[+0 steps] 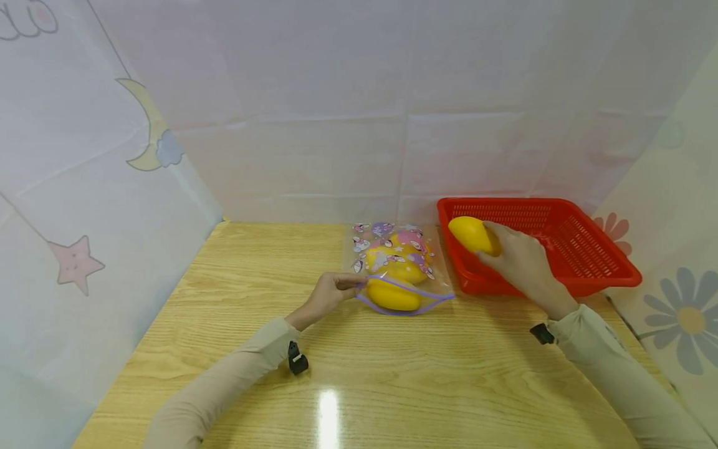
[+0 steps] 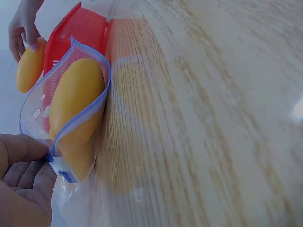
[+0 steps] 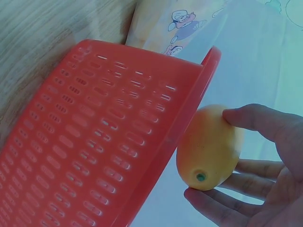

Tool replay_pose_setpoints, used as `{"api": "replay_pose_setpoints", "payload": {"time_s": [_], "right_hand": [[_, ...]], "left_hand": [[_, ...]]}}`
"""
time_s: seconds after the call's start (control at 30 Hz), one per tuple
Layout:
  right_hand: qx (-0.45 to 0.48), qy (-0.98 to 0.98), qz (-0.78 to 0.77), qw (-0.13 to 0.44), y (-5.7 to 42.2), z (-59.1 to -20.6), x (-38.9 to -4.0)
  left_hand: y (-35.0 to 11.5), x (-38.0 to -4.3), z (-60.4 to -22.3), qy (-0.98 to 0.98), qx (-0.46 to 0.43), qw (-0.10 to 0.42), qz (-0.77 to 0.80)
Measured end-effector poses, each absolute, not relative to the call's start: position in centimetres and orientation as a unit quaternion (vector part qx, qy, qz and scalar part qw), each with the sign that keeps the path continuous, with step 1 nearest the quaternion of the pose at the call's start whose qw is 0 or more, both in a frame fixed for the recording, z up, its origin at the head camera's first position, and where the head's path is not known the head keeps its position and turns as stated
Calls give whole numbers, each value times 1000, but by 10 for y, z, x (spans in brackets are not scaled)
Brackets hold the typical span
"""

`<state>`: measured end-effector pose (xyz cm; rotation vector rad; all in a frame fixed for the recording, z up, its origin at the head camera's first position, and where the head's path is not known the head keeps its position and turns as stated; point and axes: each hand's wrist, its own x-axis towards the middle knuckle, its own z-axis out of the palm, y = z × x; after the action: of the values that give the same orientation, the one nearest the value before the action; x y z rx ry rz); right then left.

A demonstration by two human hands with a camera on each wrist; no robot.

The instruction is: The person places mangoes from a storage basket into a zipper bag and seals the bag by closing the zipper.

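A clear zip bag (image 1: pixel 350 240) with purple edging and cartoon prints lies on the table, its mouth parted toward me. Inside it are yellow mangoes, one mango (image 1: pixel 394 295) right at the mouth. My left hand (image 1: pixel 330 294) pinches the left corner of the mouth, by the white slider (image 2: pixel 60 166) in the left wrist view. My right hand (image 1: pixel 518 259) grips another yellow mango (image 1: pixel 470 234) over the left rim of the red basket (image 1: pixel 594 286). In the right wrist view, that mango (image 3: pixel 208 146) shows a green stem spot, with thumb and fingers around it.
The perforated red basket stands at the back right, beside the bag. White printed sheets (image 1: pixel 314 156) hang behind and at both sides of the wooden table (image 1: pixel 404 386). Bare wood shows in front of the bag.
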<state>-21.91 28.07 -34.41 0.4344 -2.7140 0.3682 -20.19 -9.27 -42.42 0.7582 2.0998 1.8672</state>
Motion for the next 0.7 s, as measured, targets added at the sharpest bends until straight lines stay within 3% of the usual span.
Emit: {"api": "replay_pose_setpoints", "payload": {"time_s": [0.7], "right_hand": [[169, -960, 134, 178, 271, -342, -209]], "left_hand": [[-92, -201, -425, 716, 257, 117, 639]]}}
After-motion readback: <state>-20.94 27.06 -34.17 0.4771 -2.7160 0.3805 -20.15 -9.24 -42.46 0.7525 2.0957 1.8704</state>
